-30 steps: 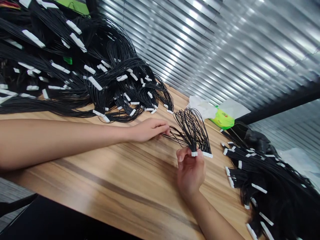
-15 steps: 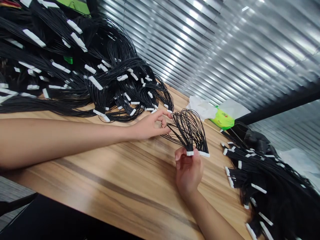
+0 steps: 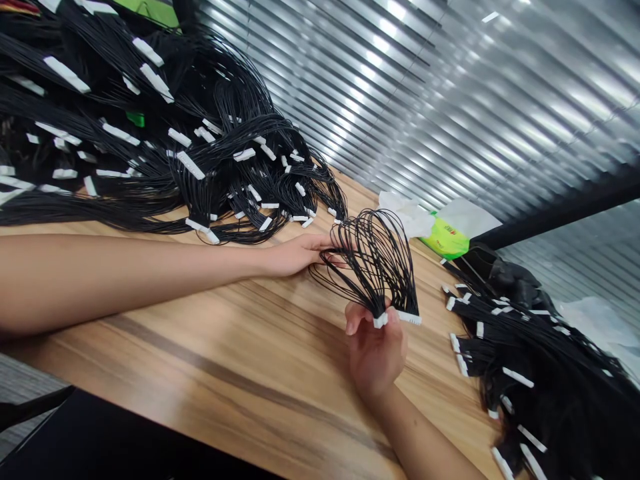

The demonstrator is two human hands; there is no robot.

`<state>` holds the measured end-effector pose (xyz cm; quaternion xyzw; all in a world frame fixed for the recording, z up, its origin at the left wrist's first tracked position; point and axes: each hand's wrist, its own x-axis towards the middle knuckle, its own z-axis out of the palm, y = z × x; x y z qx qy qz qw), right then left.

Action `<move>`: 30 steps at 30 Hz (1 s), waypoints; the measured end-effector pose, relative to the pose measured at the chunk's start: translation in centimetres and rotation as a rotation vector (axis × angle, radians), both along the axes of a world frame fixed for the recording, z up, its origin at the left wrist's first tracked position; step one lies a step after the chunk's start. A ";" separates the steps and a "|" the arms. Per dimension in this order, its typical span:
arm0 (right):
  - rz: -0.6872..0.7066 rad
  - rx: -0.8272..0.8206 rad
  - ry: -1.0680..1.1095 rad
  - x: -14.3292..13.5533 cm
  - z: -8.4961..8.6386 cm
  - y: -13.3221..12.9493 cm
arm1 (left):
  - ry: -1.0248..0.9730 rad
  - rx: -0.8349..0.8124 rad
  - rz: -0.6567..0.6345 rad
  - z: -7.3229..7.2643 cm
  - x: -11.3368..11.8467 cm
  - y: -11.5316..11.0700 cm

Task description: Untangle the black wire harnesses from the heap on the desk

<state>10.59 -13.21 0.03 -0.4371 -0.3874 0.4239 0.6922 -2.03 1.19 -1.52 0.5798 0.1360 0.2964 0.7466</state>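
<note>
While the right hand (image 3: 376, 353) pinches a white connector (image 3: 381, 321), apparently to steady it, black wires (image 3: 376, 299) loop above the table (image 3: 225, 380) toward the left hand (image 3: 296, 256) (fingers extended; can't tell if gripping).

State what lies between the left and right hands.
Black wires fan out there, from a white connector in the right hand, as the head view shows.

The black wire bundle (image 3: 376, 280) fans upward in loose, arching loops beyond the right fingers (image 3: 355, 319); a short white connector (image 3: 381, 321) sits gripped at their tips; a longer white connector (image 3: 409, 318) juts just beside them; leftmost loops overlap the left fingers (image 3: 316, 242).
</note>
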 end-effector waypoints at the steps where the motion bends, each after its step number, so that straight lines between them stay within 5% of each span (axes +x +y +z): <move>1: 0.004 0.000 0.010 0.1 0.0 0.2 | 0.004 -0.052 0.006 0.2 0.0 0.0; 7: 0.067 -0.022 0.053 0.0 0.1 0.2 | -0.021 -0.226 0.126 0.1 0.3 -0.5; 12: 0.054 -0.024 0.007 -0.2 0.0 -0.3 | -0.045 0.092 0.251 -0.2 0.4 -0.5; 16: 0.007 0.015 0.003 -0.1 0.1 -0.4 | 0.003 0.057 0.098 0.5 0.1 -0.3; 26: 0.202 -0.007 0.001 -1.3 0.3 -2.6 | -0.029 -0.457 -0.127 1.1 -0.3 -0.4; 30: 0.233 -0.116 -0.078 -0.9 -0.6 -4.0 | 0.021 -0.437 -0.278 0.8 -0.9 -0.4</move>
